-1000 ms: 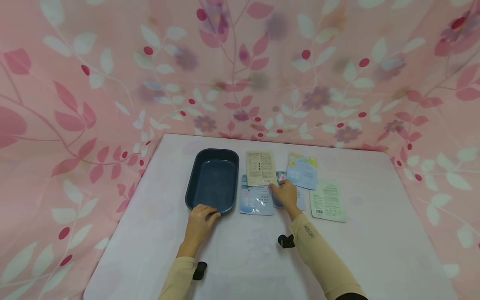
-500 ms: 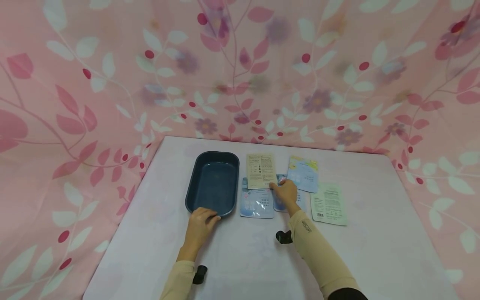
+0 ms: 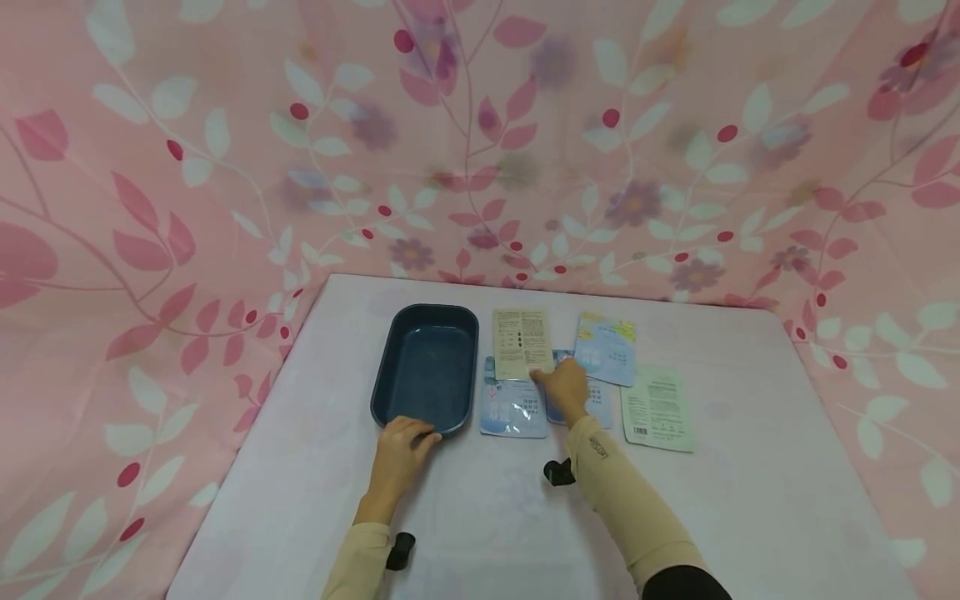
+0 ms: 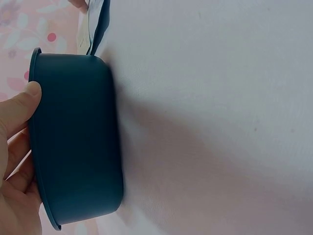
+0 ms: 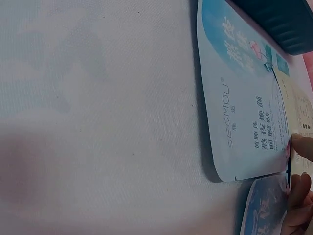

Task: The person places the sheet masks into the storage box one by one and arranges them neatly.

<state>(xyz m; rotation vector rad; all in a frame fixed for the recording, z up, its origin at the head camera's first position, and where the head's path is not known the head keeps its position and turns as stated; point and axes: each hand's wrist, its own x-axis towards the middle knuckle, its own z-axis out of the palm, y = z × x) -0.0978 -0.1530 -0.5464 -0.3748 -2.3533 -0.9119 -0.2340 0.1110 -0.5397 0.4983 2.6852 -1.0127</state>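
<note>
At the near end of a dark blue rectangular tub [image 3: 423, 367], my left hand [image 3: 399, 454] grips the rim; the left wrist view shows the thumb outside the wall and the fingers behind the rim. My right hand [image 3: 564, 387] is at the lower right corner of a beige face mask sachet [image 3: 521, 342], its thumb [image 5: 303, 145] on the printed side and its other fingers curled by the edge. This sachet overlaps a light blue face mask sachet [image 3: 513, 412] below it. Another blue sachet [image 3: 596, 404] lies partly hidden under the right hand.
A blue and yellow sachet [image 3: 606, 350] lies at the back right, overlapping its neighbours. Beside it is a pale green sachet [image 3: 657, 410] with printed text. All rest on a white-covered table [image 3: 757, 467], with floral pink cloth [image 3: 480, 167] behind and at the sides.
My right hand has shifted slightly left, its thumb farther over the beige face mask sachet. The left hand and tub stay in place.
</note>
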